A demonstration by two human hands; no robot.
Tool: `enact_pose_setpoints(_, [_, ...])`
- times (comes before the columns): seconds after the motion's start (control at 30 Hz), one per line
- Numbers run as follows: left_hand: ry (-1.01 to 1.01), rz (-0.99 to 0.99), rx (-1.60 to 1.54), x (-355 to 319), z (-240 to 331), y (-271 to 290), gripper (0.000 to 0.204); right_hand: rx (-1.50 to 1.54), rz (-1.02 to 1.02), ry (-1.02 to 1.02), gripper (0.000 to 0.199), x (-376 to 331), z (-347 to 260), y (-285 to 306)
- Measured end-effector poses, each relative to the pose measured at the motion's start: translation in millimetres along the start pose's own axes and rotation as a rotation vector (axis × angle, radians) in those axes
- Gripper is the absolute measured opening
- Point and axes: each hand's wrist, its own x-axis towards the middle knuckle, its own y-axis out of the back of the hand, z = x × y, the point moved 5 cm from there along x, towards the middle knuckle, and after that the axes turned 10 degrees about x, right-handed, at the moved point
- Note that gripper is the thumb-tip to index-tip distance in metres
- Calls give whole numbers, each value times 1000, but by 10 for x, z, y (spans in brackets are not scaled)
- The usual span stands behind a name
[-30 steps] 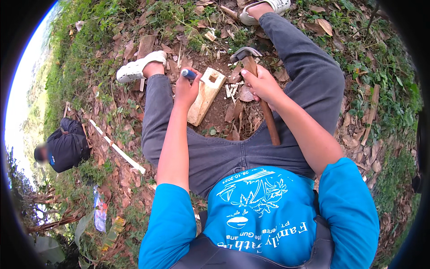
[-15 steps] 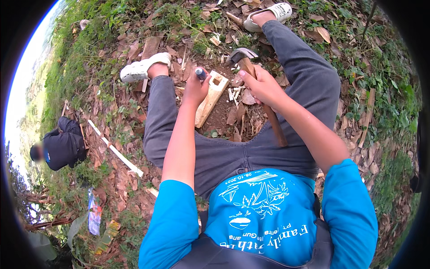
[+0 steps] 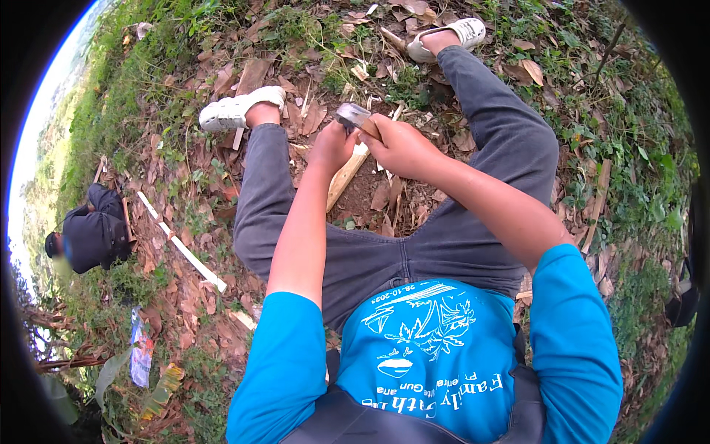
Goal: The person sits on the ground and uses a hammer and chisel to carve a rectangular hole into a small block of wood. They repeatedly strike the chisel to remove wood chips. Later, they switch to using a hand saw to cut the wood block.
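My left hand (image 3: 332, 150) is closed around a chisel held upright over a pale block of wood (image 3: 345, 181). Its blade is hidden, and the hammer covers most of its handle. In my right hand (image 3: 403, 150) is a claw hammer (image 3: 353, 114) with a wooden handle, its metal head at the top of the chisel; I cannot tell whether they touch. The block lies on the ground between my spread legs, its far end blocked from sight by my hands and the hammer.
Wood chips and dry leaves litter the soil around the block. A long pale strip of wood (image 3: 182, 243) lies to the left, with a person in dark clothes (image 3: 95, 231) beyond it. A plastic wrapper (image 3: 140, 348) is at lower left. My shoes (image 3: 242, 109) flank the work area.
The hammer has swung left and down from beside the block to the top of the chisel. My right hand moved left with it, close to my left hand, covering the block's rectangular hole.
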Motion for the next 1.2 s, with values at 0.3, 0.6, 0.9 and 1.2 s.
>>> enact_pose_setpoints(0.3, [-14, 62, -12, -81, -155, 74, 27, 510, 238, 579, 27, -175, -1460, 635])
enact_pose_setpoints(0.6, [-2, 5, -17, -102, -58, 36, 30, 128, -33, 199, 24, -25, -645, 123])
enact_pose_setpoints(0.9, [11, 21, -224, -95, -26, 110, 17, -48, -41, -31, 24, 49, -9, 250])
enact_pose_setpoints(1.2, [-16, 8, -131, -111, 48, 216, 14, 239, 61, 202, 22, -152, -589, 292])
